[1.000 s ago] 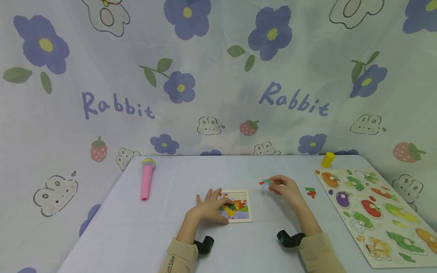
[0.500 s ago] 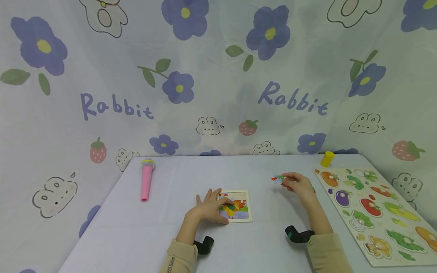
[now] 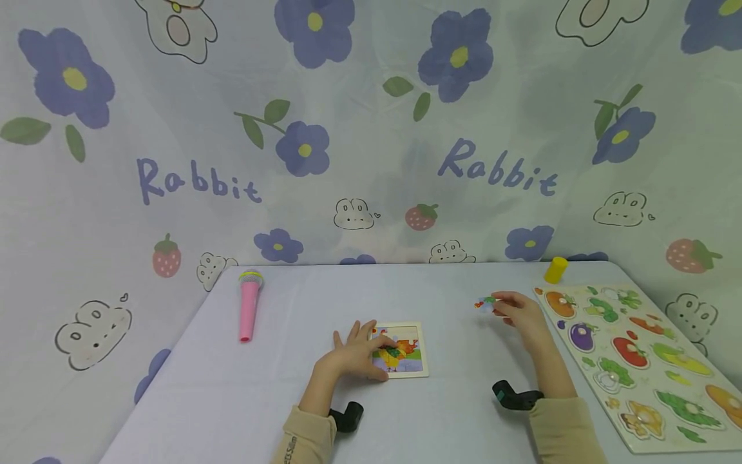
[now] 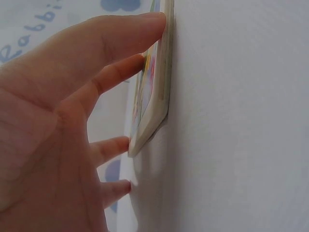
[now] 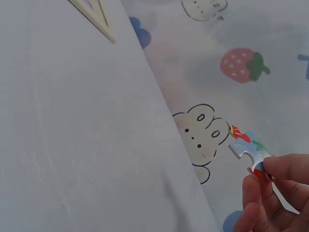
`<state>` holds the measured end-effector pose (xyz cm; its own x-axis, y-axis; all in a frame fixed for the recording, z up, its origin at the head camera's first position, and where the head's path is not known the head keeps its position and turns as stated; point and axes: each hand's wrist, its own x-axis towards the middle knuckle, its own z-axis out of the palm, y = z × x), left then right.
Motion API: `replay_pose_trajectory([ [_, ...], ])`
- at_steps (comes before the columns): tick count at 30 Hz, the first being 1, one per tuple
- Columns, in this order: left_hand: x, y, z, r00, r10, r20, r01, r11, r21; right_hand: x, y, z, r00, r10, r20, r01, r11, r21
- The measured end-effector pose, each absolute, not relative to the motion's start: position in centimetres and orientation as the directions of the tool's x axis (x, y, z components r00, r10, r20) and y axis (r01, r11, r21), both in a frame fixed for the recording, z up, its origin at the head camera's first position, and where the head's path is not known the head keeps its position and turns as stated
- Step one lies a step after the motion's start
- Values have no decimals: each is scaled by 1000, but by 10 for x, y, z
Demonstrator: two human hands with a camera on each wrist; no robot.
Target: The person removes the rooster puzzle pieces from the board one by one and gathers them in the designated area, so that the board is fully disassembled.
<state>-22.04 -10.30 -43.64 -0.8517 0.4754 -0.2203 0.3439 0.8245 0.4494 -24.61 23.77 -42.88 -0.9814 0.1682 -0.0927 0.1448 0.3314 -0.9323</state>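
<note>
My left hand point(image 3: 355, 356) rests with spread fingers over the left side of a small framed jigsaw puzzle point(image 3: 426, 354) lying on the white table. Up close in the left wrist view, the thumb point(image 4: 120, 36) presses on the edge of the pale frame point(image 4: 157, 104), and a finger touches the coloured picture. Inside the frame, yellow, orange, green and purple pieces show. Farther right, my right hand point(image 3: 522, 319) pinches a light-blue jigsaw piece point(image 3: 484, 305) between thumb and fingers, raised over the table. Red and green marks show on this piece point(image 5: 247, 144) in the right wrist view.
A pink toy microphone point(image 3: 248, 309) lies at the left. Along the right edge is a large vegetable knob-puzzle board point(image 3: 605, 341), with a yellow cylinder point(image 3: 556, 270) behind it. A patterned cloth point(image 3: 371, 129) hangs behind the table point(image 3: 232, 399).
My right hand has moved right with the jigsaw piece, away from the frame. A loose green-and-red piece on the table is now hidden behind that hand. The left hand stays put.
</note>
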Motion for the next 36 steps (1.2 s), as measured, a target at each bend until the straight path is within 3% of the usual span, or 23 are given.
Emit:
replay_pose_trajectory([
  [13,-219,-103,-437,-857,469,-212,339,824,453,-240,258,-425,-962,234,-143,213,309,-927],
  [27,-219,-102,-437,-859,467,-212,340,828,445,-237,270,-429,-968,246,-58,121,250,-961],
  [36,-219,-102,-436,-860,465,-211,340,830,442,-236,274,-438,-968,200,-152,218,373,-902],
])
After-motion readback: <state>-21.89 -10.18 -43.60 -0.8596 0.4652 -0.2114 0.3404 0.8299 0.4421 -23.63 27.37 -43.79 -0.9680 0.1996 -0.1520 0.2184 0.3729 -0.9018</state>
